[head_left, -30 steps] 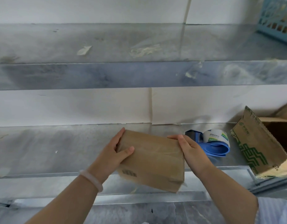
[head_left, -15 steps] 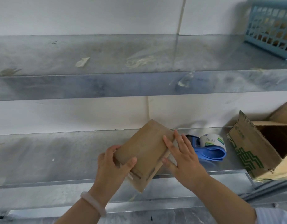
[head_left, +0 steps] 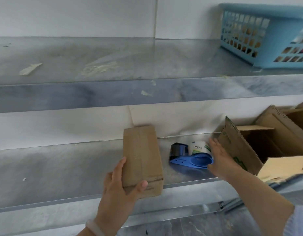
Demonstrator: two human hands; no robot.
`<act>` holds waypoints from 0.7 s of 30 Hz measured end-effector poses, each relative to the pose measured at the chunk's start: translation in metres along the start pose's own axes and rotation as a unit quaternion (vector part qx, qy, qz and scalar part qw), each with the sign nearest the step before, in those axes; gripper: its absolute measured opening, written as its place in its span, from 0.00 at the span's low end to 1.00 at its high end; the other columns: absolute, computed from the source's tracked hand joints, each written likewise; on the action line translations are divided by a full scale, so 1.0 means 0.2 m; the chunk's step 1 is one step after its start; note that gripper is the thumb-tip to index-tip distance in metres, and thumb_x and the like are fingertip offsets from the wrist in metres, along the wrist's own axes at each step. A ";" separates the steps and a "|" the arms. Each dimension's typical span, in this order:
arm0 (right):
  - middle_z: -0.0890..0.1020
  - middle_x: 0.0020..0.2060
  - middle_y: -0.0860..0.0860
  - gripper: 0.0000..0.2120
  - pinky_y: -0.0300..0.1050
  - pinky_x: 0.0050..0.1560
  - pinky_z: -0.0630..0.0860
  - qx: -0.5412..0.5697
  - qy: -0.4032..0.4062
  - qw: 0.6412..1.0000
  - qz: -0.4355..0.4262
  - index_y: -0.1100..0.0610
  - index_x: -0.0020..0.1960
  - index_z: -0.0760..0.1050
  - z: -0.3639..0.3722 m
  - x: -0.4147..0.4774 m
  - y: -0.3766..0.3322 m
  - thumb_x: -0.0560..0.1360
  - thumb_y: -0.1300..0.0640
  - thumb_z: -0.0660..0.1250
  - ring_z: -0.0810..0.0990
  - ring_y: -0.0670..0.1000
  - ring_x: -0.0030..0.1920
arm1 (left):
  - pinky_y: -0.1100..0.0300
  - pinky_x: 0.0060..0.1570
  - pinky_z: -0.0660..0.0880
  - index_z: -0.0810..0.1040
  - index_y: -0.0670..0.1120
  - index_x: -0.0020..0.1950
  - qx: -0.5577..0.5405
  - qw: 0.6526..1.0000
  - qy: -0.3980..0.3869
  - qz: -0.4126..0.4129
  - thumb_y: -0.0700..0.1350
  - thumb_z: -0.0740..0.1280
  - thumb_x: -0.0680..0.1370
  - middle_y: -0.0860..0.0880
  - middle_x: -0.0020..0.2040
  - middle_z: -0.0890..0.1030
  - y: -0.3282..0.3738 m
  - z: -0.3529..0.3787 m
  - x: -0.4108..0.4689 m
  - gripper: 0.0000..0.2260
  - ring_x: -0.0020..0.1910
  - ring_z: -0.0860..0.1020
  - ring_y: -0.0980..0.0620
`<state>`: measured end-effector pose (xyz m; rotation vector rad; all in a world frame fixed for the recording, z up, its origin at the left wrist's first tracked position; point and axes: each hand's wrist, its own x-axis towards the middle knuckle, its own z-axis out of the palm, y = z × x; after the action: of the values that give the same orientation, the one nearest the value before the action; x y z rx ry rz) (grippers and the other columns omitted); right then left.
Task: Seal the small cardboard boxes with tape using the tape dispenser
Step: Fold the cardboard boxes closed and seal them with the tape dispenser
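Small cardboard box (head_left: 141,159) — one item, brown, closed, standing on end over the front edge of the lower shelf (head_left: 53,171). Whether its base is resting on the metal or hanging just above it cannot be told. A lengthwise band is showing up the facing side, seam or tape, too soft to say which.

Left hand (head_left: 118,189): is gripping the box at its near lower end, thumb lying across the front face, fingers wrapping the left side and back. Judged purpose: one hand is steadying the box with the banded face turned upward and outward, leaving the other free for the tool.

Right hand (head_left: 220,160): is holding nothing, fingers straight and spread, hovering at the handle end of the tape dispenser (head_left: 190,159). Motion blur is hiding whether the fingertips are touching it.

Tape dispenser: blue, lying on its side on the lower shelf, just right of the box, with its white tape roll (head_left: 198,147) facing the wall. Judged placement — parked within reach of the free hand.

Large open carton (head_left: 239,147): is standing just beside the dispenser at the right, flaps up.

Blue basket (head_left: 259,36): is sitting on the upper shelf (head_left: 96,62), far right, well apart from the work.

Step in hand, as judged: picking up the dispenser; taping is not yet begun.
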<state>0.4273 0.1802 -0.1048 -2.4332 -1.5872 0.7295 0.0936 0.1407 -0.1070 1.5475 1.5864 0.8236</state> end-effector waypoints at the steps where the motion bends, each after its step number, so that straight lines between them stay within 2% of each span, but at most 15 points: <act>1: 0.56 0.77 0.47 0.48 0.51 0.70 0.67 0.021 -0.002 1.000 -0.003 0.43 0.78 0.43 0.01 0.00 0.01 0.72 0.63 0.70 0.66 0.52 0.71 | 0.61 0.54 0.71 0.53 0.65 0.73 -0.004 1.000 0.004 -0.007 0.68 0.68 0.62 0.53 0.59 0.63 0.01 0.02 0.00 0.43 0.55 0.70 0.57; 2: 0.64 0.73 0.48 0.45 0.50 0.65 0.72 0.039 0.008 0.999 -0.006 0.43 0.78 0.47 0.02 -0.01 0.01 0.72 0.62 0.71 0.72 0.51 0.64 | 0.61 0.53 0.71 0.53 0.65 0.73 -0.011 1.000 0.009 -0.013 0.68 0.68 0.62 0.53 0.59 0.63 0.03 0.03 0.00 0.43 0.55 0.71 0.56; 3: 0.69 0.70 0.48 0.41 0.50 0.63 0.74 0.054 0.025 0.998 -0.010 0.44 0.76 0.53 0.03 -0.03 0.02 0.72 0.61 0.72 0.75 0.50 0.60 | 0.61 0.53 0.70 0.53 0.65 0.74 -0.015 1.000 0.013 -0.019 0.68 0.67 0.62 0.52 0.59 0.63 0.04 0.04 0.01 0.43 0.55 0.71 0.55; 6: 0.75 0.58 0.45 0.30 0.49 0.60 0.76 0.103 0.052 0.993 -0.026 0.47 0.67 0.66 0.05 -0.07 0.05 0.70 0.56 0.75 0.75 0.46 0.55 | 0.59 0.52 0.71 0.51 0.65 0.75 -0.004 0.999 0.021 -0.029 0.69 0.65 0.62 0.51 0.60 0.61 0.07 0.07 0.00 0.44 0.55 0.71 0.54; 9: 0.76 0.51 0.43 0.27 0.43 0.51 0.77 0.144 0.040 0.988 -0.032 0.46 0.60 0.66 0.09 -0.13 0.07 0.68 0.52 0.77 0.77 0.45 0.50 | 0.53 0.54 0.75 0.50 0.65 0.75 0.028 0.998 0.036 -0.043 0.70 0.64 0.63 0.53 0.60 0.59 0.08 0.09 -0.01 0.44 0.56 0.72 0.52; 11: 0.77 0.48 0.44 0.27 0.38 0.42 0.78 0.164 0.042 0.985 -0.028 0.45 0.57 0.64 0.11 -0.16 0.07 0.67 0.50 0.78 0.78 0.44 0.47 | 0.52 0.58 0.73 0.54 0.63 0.75 0.074 0.994 0.066 -0.044 0.72 0.65 0.64 0.53 0.61 0.59 0.10 0.10 -0.02 0.42 0.59 0.70 0.50; 12: 0.77 0.48 0.44 0.27 0.35 0.38 0.76 0.176 0.046 0.983 -0.027 0.45 0.57 0.63 0.12 -0.17 0.06 0.67 0.49 0.78 0.78 0.43 0.45 | 0.52 0.59 0.71 0.59 0.60 0.74 0.115 0.988 0.105 -0.006 0.71 0.65 0.67 0.51 0.62 0.60 0.11 0.10 -0.03 0.40 0.61 0.68 0.50; 13: 0.77 0.47 0.44 0.28 0.33 0.36 0.75 0.185 0.051 0.981 -0.025 0.46 0.57 0.63 0.13 -0.19 0.06 0.67 0.49 0.78 0.78 0.42 0.44 | 0.53 0.59 0.70 0.65 0.55 0.73 0.150 0.974 0.151 0.072 0.69 0.66 0.69 0.48 0.63 0.62 0.14 0.09 -0.04 0.36 0.61 0.67 0.50; 14: 0.76 0.46 0.43 0.28 0.32 0.34 0.74 0.189 0.055 0.980 -0.025 0.46 0.56 0.63 0.13 -0.21 0.05 0.66 0.48 0.78 0.77 0.42 0.42 | 0.54 0.59 0.68 0.70 0.50 0.70 0.175 0.952 0.182 0.176 0.64 0.65 0.71 0.46 0.62 0.66 0.18 0.08 -0.06 0.31 0.60 0.67 0.51; 15: 0.75 0.44 0.42 0.29 0.31 0.32 0.72 0.185 0.057 0.981 -0.026 0.46 0.56 0.62 0.14 -0.23 0.05 0.66 0.46 0.78 0.77 0.41 0.41 | 0.57 0.59 0.67 0.73 0.48 0.67 0.192 0.927 0.175 0.272 0.60 0.65 0.73 0.46 0.60 0.69 0.22 0.10 -0.08 0.26 0.58 0.69 0.52; 16: 0.74 0.43 0.40 0.29 0.31 0.31 0.71 0.176 0.058 0.982 -0.031 0.46 0.55 0.62 0.14 -0.26 0.05 0.65 0.45 0.78 0.76 0.41 0.39 | 0.61 0.58 0.67 0.75 0.50 0.64 0.193 0.913 0.124 0.337 0.57 0.63 0.76 0.50 0.59 0.72 0.28 0.13 -0.09 0.20 0.56 0.71 0.55; 17: 0.73 0.42 0.40 0.29 0.31 0.31 0.70 0.165 0.059 0.984 -0.037 0.46 0.54 0.62 0.15 -0.28 0.05 0.65 0.43 0.78 0.76 0.41 0.38 | 0.64 0.57 0.68 0.76 0.53 0.63 0.178 0.915 0.049 0.358 0.56 0.61 0.78 0.55 0.57 0.74 0.34 0.17 -0.11 0.16 0.55 0.72 0.60; 18: 0.73 0.41 0.40 0.30 0.32 0.32 0.70 0.156 0.063 0.985 -0.043 0.46 0.53 0.62 0.16 -0.31 0.05 0.64 0.42 0.78 0.76 0.41 0.38 | 0.68 0.55 0.69 0.76 0.55 0.62 0.148 0.933 -0.035 0.327 0.55 0.59 0.80 0.59 0.55 0.75 0.41 0.23 -0.13 0.13 0.54 0.74 0.63; 19: 0.73 0.41 0.41 0.30 0.34 0.34 0.71 0.151 0.069 0.985 -0.050 0.46 0.53 0.61 0.18 -0.33 0.05 0.64 0.41 0.78 0.75 0.42 0.39 | 0.71 0.53 0.69 0.76 0.57 0.62 0.112 0.953 -0.103 0.261 0.54 0.59 0.81 0.62 0.54 0.76 0.46 0.30 -0.14 0.13 0.55 0.74 0.65; 21: 0.73 0.42 0.42 0.30 0.37 0.37 0.71 0.145 0.080 0.984 -0.062 0.47 0.53 0.60 0.20 -0.36 0.06 0.64 0.40 0.77 0.75 0.45 0.41 | 0.76 0.48 0.68 0.75 0.56 0.64 0.025 0.984 -0.158 0.083 0.51 0.60 0.82 0.64 0.54 0.75 0.51 0.48 -0.12 0.12 0.54 0.74 0.68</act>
<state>0.3948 0.1053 -0.1214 -2.1094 -1.4431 0.6722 0.2281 0.1164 -0.0665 1.7657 1.2690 0.5921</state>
